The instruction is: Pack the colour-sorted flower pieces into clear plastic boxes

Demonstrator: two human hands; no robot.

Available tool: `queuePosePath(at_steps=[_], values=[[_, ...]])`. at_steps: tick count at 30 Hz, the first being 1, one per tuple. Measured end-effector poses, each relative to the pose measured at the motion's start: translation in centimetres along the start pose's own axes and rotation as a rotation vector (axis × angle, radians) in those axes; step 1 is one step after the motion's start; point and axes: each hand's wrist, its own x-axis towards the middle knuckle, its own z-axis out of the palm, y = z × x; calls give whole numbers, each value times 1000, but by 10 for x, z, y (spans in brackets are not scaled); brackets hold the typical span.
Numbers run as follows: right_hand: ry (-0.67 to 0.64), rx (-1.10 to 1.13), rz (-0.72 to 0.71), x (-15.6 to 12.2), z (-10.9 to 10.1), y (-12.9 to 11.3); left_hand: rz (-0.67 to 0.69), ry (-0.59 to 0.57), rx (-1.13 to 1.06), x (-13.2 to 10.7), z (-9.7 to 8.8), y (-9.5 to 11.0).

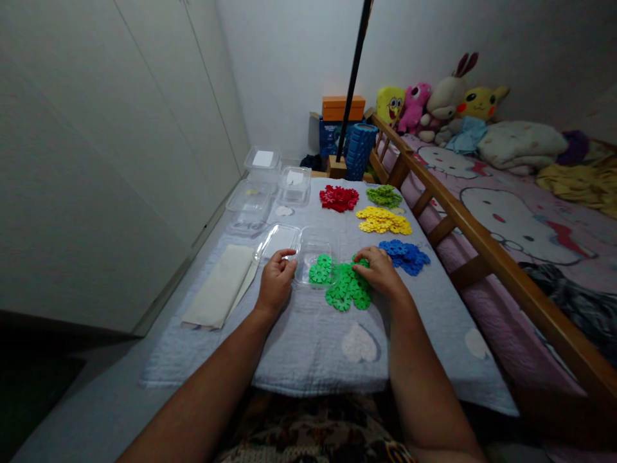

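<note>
from the head view: my hands are apart. my left hand (pixel 276 281) is at the left rim of the clear box (pixel 315 235), thumb and fingertips close together; i can't tell if they pinch it. my right hand (pixel 380 270) has its fingertips on the green pieces (pixel 348 292), which lie heaped against the box's right side, with a few inside it; whether one is gripped, i can't tell.

the pieces look like thin, light plastic, fairly stiff and a bit slick, so they may slide or catch by their notches. i'd take one by its toothed edge. the box seems light and flexible; i'd steady it at the rim without squeezing.

the lid (pixel 276 239) sits close on the left, the blue pieces (pixel 405 257) just beyond my right hand. there's open cloth on the tabletop (pixel 308 363) between my forearms, down to the near edge. the bed rail (pixel 489 247) bounds the right side.
</note>
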Motion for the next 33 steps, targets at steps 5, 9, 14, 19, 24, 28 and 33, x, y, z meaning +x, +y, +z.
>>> queuePosePath(at_steps=[5, 9, 14, 19, 24, 28, 33], values=[[97, 241, -62, 3, -5, -6, 9, -1, -3, 0, 0, -1], [242, 407, -74, 2, 0, -25, 11, -8, 15, 1, -1, -5], [246, 236, -228, -2, 18, -55, 14, -3, 4, 2, -1, -7], [157, 32, -250, -1, 28, -66, 12, -7, -12, 3, -1, -7], [144, -22, -257, -1, 32, -64, 6, -8, -24, 3, -1, -6], [99, -4, -280, -1, 35, -61, 7, -16, -25, 2, 0, -6], [175, 82, -211, 3, 26, -48, 9, -11, -13, 2, 0, -4]])
